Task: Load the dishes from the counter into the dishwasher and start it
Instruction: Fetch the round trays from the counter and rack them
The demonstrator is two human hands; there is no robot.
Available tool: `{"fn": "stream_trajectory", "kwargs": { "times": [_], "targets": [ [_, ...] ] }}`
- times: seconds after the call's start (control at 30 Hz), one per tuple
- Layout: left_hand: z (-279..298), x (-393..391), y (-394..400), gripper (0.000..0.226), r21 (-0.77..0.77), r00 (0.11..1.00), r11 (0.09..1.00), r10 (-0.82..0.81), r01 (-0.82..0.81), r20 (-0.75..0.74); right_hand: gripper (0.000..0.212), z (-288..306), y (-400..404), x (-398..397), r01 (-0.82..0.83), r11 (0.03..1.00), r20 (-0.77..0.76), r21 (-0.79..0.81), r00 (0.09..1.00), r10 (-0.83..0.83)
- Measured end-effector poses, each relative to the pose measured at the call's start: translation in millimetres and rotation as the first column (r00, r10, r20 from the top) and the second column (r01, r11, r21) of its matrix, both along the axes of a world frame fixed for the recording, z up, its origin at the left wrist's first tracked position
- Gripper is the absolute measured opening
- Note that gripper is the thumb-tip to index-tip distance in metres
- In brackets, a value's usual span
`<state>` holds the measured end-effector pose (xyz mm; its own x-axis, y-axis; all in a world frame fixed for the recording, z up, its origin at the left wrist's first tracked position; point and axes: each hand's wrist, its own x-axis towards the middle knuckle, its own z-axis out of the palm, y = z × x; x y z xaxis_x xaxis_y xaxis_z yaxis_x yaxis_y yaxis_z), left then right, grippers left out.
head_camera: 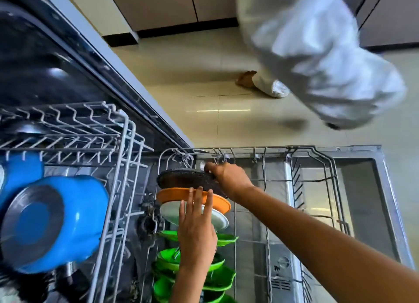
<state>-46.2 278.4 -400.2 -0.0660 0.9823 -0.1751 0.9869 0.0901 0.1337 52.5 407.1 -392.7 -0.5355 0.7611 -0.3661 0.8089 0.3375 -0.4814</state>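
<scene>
My right hand grips the rim of a dark speckled plate, which stands on edge at the far end of the lower rack. My left hand rests with straight fingers against an orange plate just behind the dark one. A white plate follows, partly hidden by my left hand. Several green plates stand in a row toward me. A blue pot lies in the upper rack on the left.
The dishwasher door lies open flat under the pulled-out lower rack, whose right half holds nothing. Another person in white clothing stands on the tiled floor beyond the door. Cabinets line the far wall.
</scene>
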Motion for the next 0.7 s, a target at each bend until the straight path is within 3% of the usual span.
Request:
{"fn": "stream_trajectory", "kwargs": {
  "times": [0.2,0.3,0.4,0.57,0.7],
  "targets": [
    [-1.5,-2.5,8.3,0.075,0.001,0.999,1.000,-0.024,0.024,-0.026,0.031,-5.4,-1.9,12.9,0.109,0.989,-0.024,-0.101,0.993,-0.112],
    [-2.0,-2.6,14.5,0.071,-0.018,0.999,0.999,-0.034,0.033,-0.022,0.041,-11.9,-12.4,26.7,0.195,0.979,-0.014,-0.061,0.980,-0.196],
    [-0.6,-1.4,16.4,0.068,-0.037,0.999,0.999,-0.038,0.038,-0.006,0.037,-11.2,-31.1,51.9,0.312,0.949,-0.005,-0.040,0.950,-0.313],
    [21.3,13.0,1.3,0.072,0.009,0.996,1.000,0.000,-0.001,0.088,0.021,13.5,-83.5,90.8,0.389,0.921,-0.244,0.027,0.896,-0.372],
    [72.9,44.0,-46.5,0.066,0.109,0.982,0.993,0.029,-0.051,0.189,0.018,73.5,-125.5,106.3,0.379,0.922,-0.356,0.081,0.875,-0.328]
  ]
}}
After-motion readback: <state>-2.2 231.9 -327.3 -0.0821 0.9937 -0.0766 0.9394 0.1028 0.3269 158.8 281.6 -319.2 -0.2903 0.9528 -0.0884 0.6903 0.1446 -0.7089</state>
